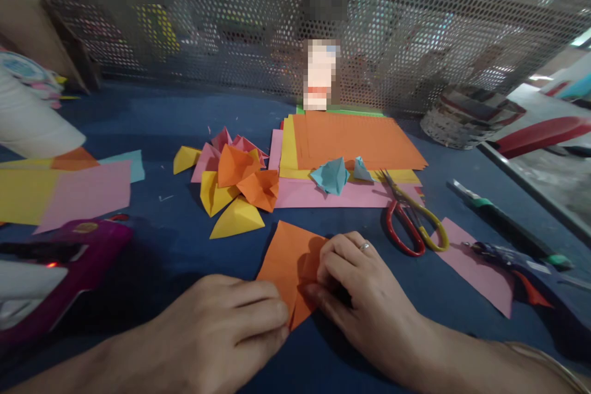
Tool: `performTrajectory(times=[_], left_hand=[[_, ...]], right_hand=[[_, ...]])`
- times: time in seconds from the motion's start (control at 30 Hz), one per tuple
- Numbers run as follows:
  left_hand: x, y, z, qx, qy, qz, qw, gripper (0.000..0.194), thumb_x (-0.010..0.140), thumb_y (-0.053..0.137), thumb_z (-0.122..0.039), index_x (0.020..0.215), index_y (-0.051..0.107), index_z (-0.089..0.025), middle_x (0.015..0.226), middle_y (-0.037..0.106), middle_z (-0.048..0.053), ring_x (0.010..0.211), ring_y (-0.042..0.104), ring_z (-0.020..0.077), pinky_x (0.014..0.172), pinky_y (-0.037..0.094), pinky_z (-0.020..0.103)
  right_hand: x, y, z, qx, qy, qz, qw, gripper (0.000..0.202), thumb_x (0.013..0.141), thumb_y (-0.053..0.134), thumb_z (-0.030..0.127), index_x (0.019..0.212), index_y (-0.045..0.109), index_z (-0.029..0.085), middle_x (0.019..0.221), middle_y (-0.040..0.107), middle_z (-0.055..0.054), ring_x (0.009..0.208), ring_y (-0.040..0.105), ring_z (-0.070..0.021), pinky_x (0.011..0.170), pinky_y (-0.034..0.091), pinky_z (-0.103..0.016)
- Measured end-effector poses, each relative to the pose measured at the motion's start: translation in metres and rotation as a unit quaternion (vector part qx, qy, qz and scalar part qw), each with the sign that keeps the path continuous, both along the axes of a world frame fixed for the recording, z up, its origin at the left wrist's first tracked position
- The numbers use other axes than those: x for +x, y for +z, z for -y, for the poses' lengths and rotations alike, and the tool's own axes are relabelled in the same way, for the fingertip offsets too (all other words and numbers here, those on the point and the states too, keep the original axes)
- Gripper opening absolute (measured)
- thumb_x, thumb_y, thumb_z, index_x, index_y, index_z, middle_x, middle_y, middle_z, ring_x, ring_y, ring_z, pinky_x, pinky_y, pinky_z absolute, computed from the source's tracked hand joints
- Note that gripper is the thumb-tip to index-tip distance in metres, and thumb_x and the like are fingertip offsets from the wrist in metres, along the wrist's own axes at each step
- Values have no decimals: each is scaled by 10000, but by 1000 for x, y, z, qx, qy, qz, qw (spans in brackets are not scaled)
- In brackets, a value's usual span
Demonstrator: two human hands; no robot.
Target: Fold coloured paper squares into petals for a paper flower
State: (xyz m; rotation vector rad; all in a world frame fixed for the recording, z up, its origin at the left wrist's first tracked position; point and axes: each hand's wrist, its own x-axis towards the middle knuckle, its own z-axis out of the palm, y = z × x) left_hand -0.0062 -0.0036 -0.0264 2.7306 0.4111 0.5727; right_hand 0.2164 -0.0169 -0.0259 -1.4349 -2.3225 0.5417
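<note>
An orange paper square with creases lies on the blue table, between and partly under both hands. My left hand rests with curled fingers on its lower left edge. On the right side, my right hand pinches the paper's edge, where part of it looks folded; a ring is on one finger. Just beyond the paper sit several folded pieces, among them a yellow one and an orange one. A folded light blue piece lies on the stacked sheets farther back.
Coloured sheets are stacked at the back. Red and yellow scissors, a pink sheet, a cutter and a dark blue tool lie right. A magenta device stands left. A perforated metal panel rises behind.
</note>
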Motion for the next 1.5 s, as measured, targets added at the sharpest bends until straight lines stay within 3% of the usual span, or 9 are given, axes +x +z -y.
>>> performTrajectory(times=[0.23,0.43,0.6,0.93,1.27,1.5], left_hand=[[-4,0,1,3,14,-5,1000,362,978,268,-158,1048,621,-191,889,671,24,731,586,161,616,459,270],[-1,1,1,30,16,-37,999,387,954,270,-140,1241,529,-162,935,673,36,750,591,183,627,482,294],[4,-2,3,16,16,-73,997,376,971,250,-182,1158,577,-180,870,647,22,730,558,189,604,471,291],[9,-2,1,21,6,-29,999,442,985,189,-170,1023,628,-132,773,616,49,675,495,188,609,419,304],[9,-1,-1,10,14,-21,1000,361,917,274,-100,1024,618,-138,781,608,46,692,496,183,635,412,299],[10,-1,1,14,6,-20,1000,392,973,226,-143,1024,614,-135,795,613,49,695,505,179,626,420,292]], right_hand=[[0,-2,-1,13,4,13,1000,188,856,596,178,719,468,192,813,529,-17,808,440,-196,716,344,-352],[0,-1,0,22,10,14,1000,204,825,618,140,703,461,185,824,531,-15,805,438,-190,721,346,-349],[0,0,0,20,11,15,1000,182,825,600,131,708,470,183,826,535,-18,804,438,-190,711,348,-345],[-1,2,-1,16,12,28,999,142,837,580,147,732,490,181,864,551,-35,829,441,-201,735,361,-358],[1,6,-4,-2,6,11,1000,229,754,715,248,734,493,190,856,543,-15,808,447,-190,724,341,-342],[5,7,-3,-15,-20,-26,999,268,715,722,162,817,477,204,894,559,1,832,456,-186,739,340,-338]])
